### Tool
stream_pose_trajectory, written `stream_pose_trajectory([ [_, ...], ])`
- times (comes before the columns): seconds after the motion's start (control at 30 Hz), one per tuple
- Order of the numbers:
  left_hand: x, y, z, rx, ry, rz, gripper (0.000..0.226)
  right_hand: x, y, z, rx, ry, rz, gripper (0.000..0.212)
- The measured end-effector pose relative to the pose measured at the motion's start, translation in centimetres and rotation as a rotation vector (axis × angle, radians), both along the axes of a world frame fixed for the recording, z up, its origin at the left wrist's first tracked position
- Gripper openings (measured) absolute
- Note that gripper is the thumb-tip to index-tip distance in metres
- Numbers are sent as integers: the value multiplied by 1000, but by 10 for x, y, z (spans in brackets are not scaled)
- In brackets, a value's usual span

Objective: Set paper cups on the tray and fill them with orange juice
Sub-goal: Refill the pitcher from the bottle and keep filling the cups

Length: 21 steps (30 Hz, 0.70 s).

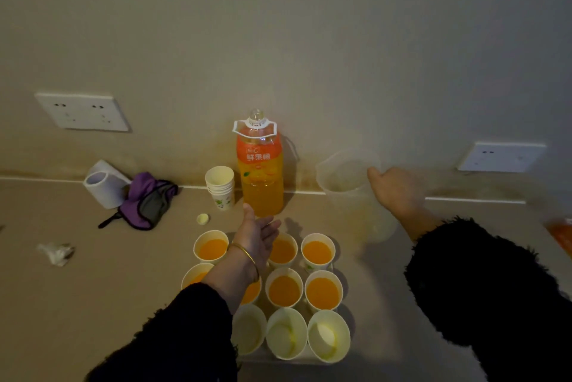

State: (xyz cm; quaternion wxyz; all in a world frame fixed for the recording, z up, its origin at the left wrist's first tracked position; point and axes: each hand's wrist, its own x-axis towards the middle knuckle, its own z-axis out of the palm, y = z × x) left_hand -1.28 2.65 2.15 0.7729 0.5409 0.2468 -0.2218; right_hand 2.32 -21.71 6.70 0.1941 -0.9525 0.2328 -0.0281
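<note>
Three empty paper cups (286,333) stand in the front row of the tray (272,361), closest to the viewer. The six filled cups (284,290) behind them already hold orange juice, so the filling step looks about two-thirds done. Above the tray the left hand (258,236) reaches forward, fingers straight and holding nothing, its tips just short of the juice bottle (260,171). That bottle stands upright and uncapped by the wall, more than half full. The right hand (396,189) grasps a clear jug (346,174), held tilted above the counter to the right of the bottle. Blur hides the exact grip, and the jug seems nearly empty. The next move likely calls for closing the left hand round the bottle's body, lifting it clear of the filled cups, and pouring to refill the jug.
</note>
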Motion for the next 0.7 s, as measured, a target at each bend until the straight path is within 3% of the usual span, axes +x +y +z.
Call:
stream_pose_trajectory([
  [0.43,13,27,3,67,-3,87,78,41,44,-42,485,-72,-127,47],
  [0.7,11,27,1,75,30,95,79,37,37,-55,490,-124,-93,55],
])
